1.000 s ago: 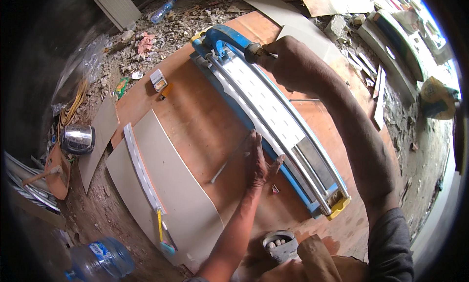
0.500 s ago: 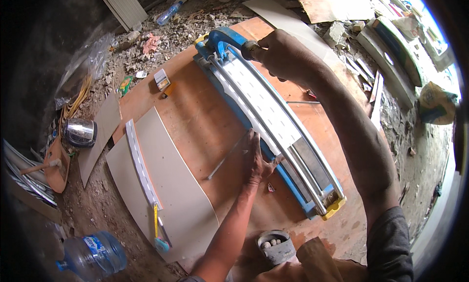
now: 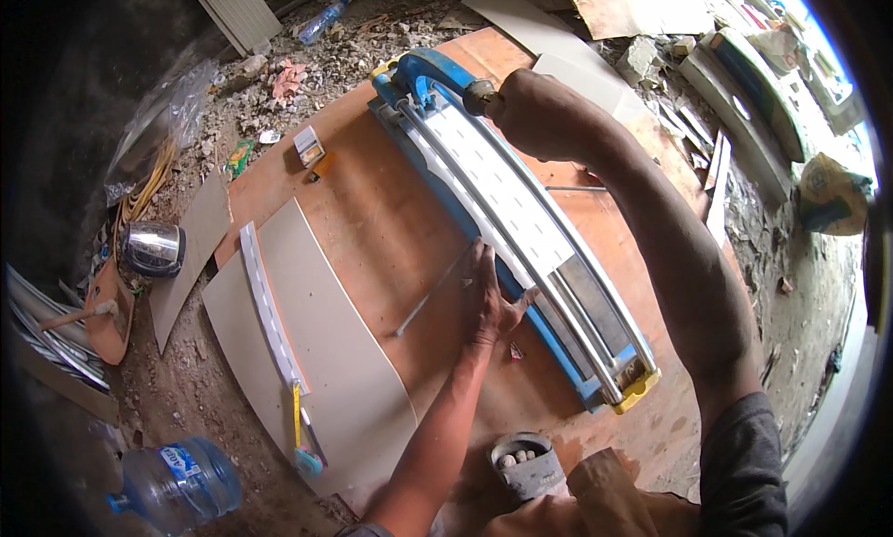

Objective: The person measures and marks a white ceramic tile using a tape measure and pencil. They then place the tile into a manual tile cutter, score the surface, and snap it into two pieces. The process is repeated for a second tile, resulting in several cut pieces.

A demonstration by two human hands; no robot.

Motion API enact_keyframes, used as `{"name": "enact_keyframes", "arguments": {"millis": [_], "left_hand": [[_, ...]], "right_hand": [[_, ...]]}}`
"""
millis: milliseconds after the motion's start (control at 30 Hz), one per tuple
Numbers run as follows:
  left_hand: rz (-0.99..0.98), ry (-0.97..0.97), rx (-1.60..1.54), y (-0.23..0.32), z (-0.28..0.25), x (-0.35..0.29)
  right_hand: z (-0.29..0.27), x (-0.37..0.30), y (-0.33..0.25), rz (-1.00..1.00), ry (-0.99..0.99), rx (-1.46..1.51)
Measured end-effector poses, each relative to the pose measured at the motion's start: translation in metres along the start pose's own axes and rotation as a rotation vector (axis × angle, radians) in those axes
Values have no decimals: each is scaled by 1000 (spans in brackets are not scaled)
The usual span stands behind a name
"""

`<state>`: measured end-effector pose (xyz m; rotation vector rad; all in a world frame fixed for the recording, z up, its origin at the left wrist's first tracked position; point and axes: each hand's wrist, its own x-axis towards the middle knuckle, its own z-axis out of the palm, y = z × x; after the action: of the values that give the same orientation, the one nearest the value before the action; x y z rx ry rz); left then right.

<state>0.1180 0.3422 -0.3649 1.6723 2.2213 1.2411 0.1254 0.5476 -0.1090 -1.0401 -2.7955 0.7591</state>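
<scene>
A blue manual tile cutter (image 3: 544, 325) with two metal rails and yellow end pieces lies slantwise on a brown board. A white tile with rows of grey dashes (image 3: 498, 179) rests on its bed under the rails. At the far end, my right hand (image 3: 544, 116) is wrapped round the grip of the cutter's blue lever (image 3: 430, 67). My left hand (image 3: 491, 300) is at the cutter's left side, thumb and forefinger spread, fingertips by the tile's edge. Whether it presses on the tile or the frame, I cannot tell.
Left of the cutter, a large beige tile (image 3: 312, 328) carries a narrow dashed strip (image 3: 270, 309) and a tape measure (image 3: 307, 461). A bucket (image 3: 527, 467) with round lumps stands near me. A water jug (image 3: 181, 478) lies at lower left. Rubble (image 3: 321, 72) lies beyond the board (image 3: 372, 202).
My right hand has tipped slightly lower round the lever's grip, uncovering more of a pale sheet behind it. The lever stays at the far end, and my left hand has barely shifted.
</scene>
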Motion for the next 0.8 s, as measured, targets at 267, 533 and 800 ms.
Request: {"name": "enact_keyframes", "arguments": {"millis": [267,533,800], "left_hand": [[-49,-34,-34,2,1,0],[-30,-13,14,-3,3,-3],[-18,-18,3,-2,10,0]], "right_hand": [[0,-15,-9,0,61,-66],[21,-20,0,59,159,59],[27,1,30,-139,140,199]]}}
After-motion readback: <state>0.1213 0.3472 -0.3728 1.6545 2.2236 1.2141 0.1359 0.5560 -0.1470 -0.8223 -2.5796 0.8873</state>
